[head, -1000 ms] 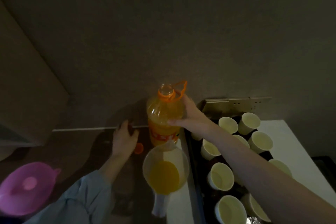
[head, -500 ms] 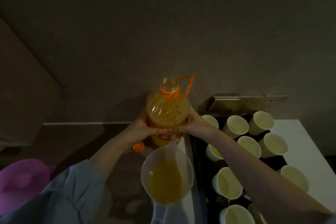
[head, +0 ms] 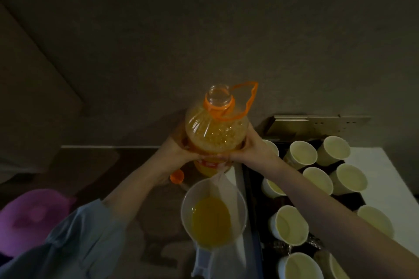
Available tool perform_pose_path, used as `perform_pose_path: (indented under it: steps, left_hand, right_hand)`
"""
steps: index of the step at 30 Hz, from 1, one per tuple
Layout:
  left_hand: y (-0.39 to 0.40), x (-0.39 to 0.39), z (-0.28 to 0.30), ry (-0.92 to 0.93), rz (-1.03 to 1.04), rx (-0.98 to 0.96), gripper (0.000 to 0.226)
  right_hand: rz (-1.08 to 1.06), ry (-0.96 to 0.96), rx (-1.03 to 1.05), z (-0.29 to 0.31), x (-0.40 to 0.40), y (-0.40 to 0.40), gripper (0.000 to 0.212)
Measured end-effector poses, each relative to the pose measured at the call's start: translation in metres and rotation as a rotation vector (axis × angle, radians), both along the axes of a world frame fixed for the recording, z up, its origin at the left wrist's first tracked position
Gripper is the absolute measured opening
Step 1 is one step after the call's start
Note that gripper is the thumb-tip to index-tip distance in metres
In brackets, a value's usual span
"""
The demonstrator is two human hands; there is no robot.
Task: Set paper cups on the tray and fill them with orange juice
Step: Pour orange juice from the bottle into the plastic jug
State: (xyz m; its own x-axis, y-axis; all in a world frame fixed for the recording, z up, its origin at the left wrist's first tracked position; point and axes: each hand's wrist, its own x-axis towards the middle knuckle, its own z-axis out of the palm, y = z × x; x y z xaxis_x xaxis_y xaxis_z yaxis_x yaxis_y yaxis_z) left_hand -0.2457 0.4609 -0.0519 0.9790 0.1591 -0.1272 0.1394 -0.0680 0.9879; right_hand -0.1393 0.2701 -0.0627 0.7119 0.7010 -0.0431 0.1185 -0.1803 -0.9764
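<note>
A big plastic orange juice bottle (head: 216,129) with an open mouth and an orange carry loop stands upright at the centre. My left hand (head: 175,150) grips its left side and my right hand (head: 251,148) its right side. Its orange cap (head: 177,176) lies on the dark counter just below my left hand. In front of the bottle a white jug (head: 213,215) holds orange juice. To the right, several paper cups (head: 302,155) stand on a dark tray (head: 250,190); my right forearm hides part of them.
A pink lidded bowl (head: 34,217) sits at the lower left. A white tabletop (head: 385,183) lies under and right of the tray. A dark wall rises behind, with a metal socket plate (head: 317,124) behind the tray.
My left hand left the cap on the counter and came up to grip the bottle's left side. Both hands now hold the bottle, which looks higher and closer to me.
</note>
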Motion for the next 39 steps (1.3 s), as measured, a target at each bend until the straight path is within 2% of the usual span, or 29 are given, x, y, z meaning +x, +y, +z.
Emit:
perform_pose_path:
  steps: [5, 9, 12, 16, 24, 30, 36, 39]
  left_hand:
    - [-0.007, -0.005, 0.059, -0.097, -0.025, 0.032, 0.076]
    - [-0.026, -0.01, 0.107, -0.207, -0.025, 0.016, 0.079]
    - [-0.055, -0.022, 0.128, -0.225, 0.036, -0.228, 0.091]
    - [-0.101, -0.04, 0.135, -0.17, 0.018, -0.476, 0.088]
    - [-0.177, -0.07, 0.096, -0.01, 0.051, -0.802, 0.075]
    - [-0.217, -0.086, 0.057, 0.095, 0.031, -0.988, 0.081]
    - [-0.245, -0.095, 0.024, 0.144, 0.057, -1.196, 0.093]
    - [-0.255, -0.097, 0.015, 0.141, 0.022, -1.262, 0.089]
  right_hand:
    - [-0.008, -0.082, 0.096, 0.052, -0.005, -0.009, 0.087]
    - [-0.002, -0.274, 0.159, 0.122, -0.012, -0.025, 0.099]
    - [0.088, -0.421, 0.152, 0.175, -0.018, -0.043, 0.095]
    - [0.189, -0.529, 0.05, 0.212, -0.026, -0.07, 0.094]
    - [0.276, -0.577, -0.139, 0.189, -0.046, -0.122, 0.086]
    - [0.338, -0.336, -0.295, 0.149, -0.05, -0.151, 0.09]
    - [0.361, -0.286, -0.451, 0.121, -0.053, -0.166, 0.093]
    - [0.366, -0.272, -0.48, 0.113, -0.055, -0.171, 0.09]
